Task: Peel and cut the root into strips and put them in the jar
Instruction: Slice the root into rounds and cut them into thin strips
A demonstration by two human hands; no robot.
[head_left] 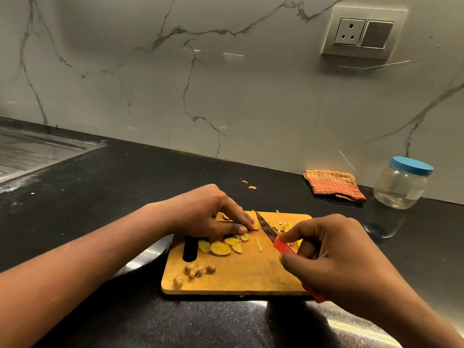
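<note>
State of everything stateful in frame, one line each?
jar, upright, blue lid on, looks empty
knife, gripped by right hand, tip down on cutting board
left hand, pinches a slice beside the blade
slices, uncut, flat on board
strips, piled right of blade, not in jar
cloth, folded, on counter

Striped cloth (335,184) on black counter (125,197) — socket (364,32) above, sink (37,151) far left.

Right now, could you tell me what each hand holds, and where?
Right hand grips the knife by its red handle; left hand pinches a root piece.
</note>
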